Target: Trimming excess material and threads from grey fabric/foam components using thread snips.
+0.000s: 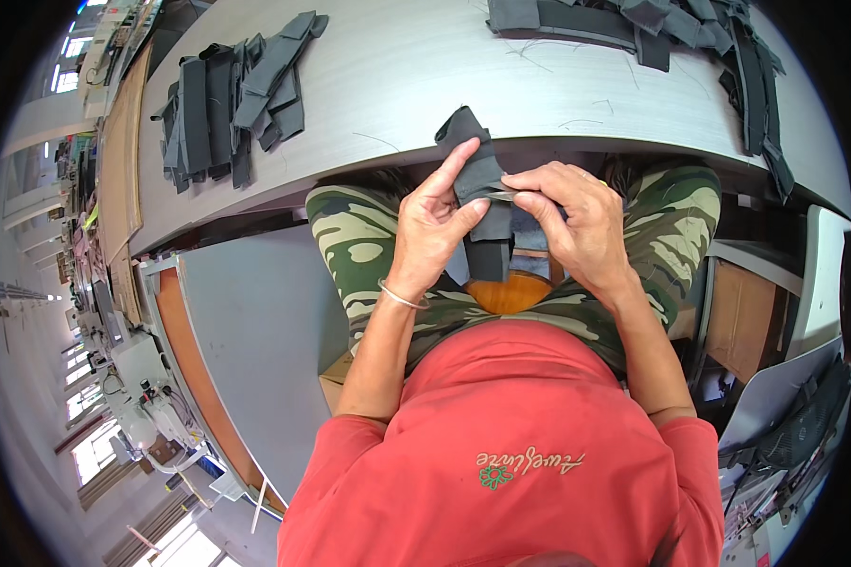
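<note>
A dark grey fabric strip [487, 175] is in my left hand [428, 223], pinched between thumb and fingers, its upper end folded over near the table's edge and its lower end hanging over my lap. My right hand [577, 215] is closed around a small thin tool [503, 197] with a pale metallic look. The tool's tip touches or nearly touches the strip's right edge, by my left thumb. Most of the tool is hidden in my right fingers, so its kind is not clear.
More dark grey strips lie on the pale table [388, 85]: a pile at the left [219, 109] and a larger pile at the right [652, 24]. Loose threads are scattered on the tabletop. A wooden stool seat [509, 295] shows between my knees. A grey panel [260, 312] stands at my left.
</note>
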`<move>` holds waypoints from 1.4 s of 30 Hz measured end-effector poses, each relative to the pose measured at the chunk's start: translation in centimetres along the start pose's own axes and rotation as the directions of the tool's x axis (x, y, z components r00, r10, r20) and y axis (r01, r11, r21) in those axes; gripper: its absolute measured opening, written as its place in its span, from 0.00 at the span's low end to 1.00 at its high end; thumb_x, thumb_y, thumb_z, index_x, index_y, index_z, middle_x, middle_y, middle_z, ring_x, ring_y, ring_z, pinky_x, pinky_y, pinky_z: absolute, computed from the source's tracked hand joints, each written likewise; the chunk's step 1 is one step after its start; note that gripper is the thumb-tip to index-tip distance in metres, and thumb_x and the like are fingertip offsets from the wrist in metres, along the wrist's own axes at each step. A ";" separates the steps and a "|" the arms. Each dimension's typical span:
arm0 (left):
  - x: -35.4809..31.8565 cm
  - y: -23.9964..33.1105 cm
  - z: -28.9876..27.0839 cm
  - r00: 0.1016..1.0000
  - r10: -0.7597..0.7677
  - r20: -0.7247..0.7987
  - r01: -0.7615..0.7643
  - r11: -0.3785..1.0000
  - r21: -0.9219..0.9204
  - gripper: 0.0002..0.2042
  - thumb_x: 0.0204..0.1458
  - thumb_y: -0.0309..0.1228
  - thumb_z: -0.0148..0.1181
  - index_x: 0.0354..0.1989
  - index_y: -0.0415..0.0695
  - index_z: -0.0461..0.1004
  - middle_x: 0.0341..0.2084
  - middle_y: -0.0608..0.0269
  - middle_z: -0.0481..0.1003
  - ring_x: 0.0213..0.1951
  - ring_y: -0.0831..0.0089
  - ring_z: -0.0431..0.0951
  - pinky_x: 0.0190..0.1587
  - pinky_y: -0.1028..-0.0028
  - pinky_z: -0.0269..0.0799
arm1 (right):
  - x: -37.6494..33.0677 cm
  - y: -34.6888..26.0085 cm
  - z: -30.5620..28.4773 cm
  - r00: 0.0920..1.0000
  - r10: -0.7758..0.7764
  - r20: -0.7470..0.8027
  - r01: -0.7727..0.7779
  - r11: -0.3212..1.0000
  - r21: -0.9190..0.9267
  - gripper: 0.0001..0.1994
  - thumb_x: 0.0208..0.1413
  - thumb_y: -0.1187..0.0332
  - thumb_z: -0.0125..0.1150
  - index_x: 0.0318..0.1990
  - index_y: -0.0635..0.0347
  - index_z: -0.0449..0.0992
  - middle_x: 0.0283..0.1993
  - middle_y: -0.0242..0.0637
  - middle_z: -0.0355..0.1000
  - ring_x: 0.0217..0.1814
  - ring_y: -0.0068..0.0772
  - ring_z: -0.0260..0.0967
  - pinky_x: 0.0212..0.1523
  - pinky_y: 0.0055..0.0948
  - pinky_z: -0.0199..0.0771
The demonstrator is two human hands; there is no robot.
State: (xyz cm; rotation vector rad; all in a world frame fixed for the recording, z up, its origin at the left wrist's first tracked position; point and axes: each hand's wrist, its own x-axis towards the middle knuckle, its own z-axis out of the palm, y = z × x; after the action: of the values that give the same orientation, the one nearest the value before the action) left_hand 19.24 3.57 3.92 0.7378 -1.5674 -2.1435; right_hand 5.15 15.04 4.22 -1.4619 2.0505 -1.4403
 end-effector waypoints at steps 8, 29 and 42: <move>-0.1 0.1 -0.1 0.998 -0.017 0.057 0.010 0.992 0.125 0.31 0.50 0.18 0.61 0.64 0.38 0.59 0.48 0.62 0.71 0.46 0.80 0.71 0.49 0.79 0.68 | 0.1 0.6 0.9 0.995 -0.086 0.045 0.091 0.988 -0.128 0.05 0.50 0.66 0.61 0.33 0.53 0.78 0.24 0.33 0.69 0.27 0.37 0.68 0.29 0.33 0.67; 0.1 -0.2 -0.7 0.990 -0.117 0.072 0.115 0.993 0.027 0.29 0.50 0.20 0.60 0.63 0.41 0.61 0.45 0.60 0.74 0.44 0.80 0.72 0.47 0.79 0.71 | -0.1 0.5 0.3 0.999 0.052 0.009 -0.052 0.998 0.035 0.04 0.49 0.68 0.62 0.33 0.54 0.78 0.26 0.32 0.72 0.28 0.36 0.69 0.31 0.32 0.67; 0.6 -0.4 -0.9 0.996 -0.074 -0.048 0.073 0.997 -0.015 0.28 0.49 0.17 0.54 0.62 0.36 0.61 0.47 0.45 0.74 0.44 0.71 0.77 0.49 0.75 0.71 | -1.4 0.0 0.4 0.971 -0.147 0.190 0.174 0.975 -0.137 0.04 0.46 0.66 0.64 0.31 0.52 0.78 0.25 0.30 0.70 0.26 0.32 0.68 0.27 0.31 0.63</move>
State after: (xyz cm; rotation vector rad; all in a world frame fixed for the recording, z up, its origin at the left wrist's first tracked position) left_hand 19.29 2.63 3.20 0.8486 -1.5228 -2.1688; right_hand 6.04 15.95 3.57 -1.7862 2.0086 -1.1768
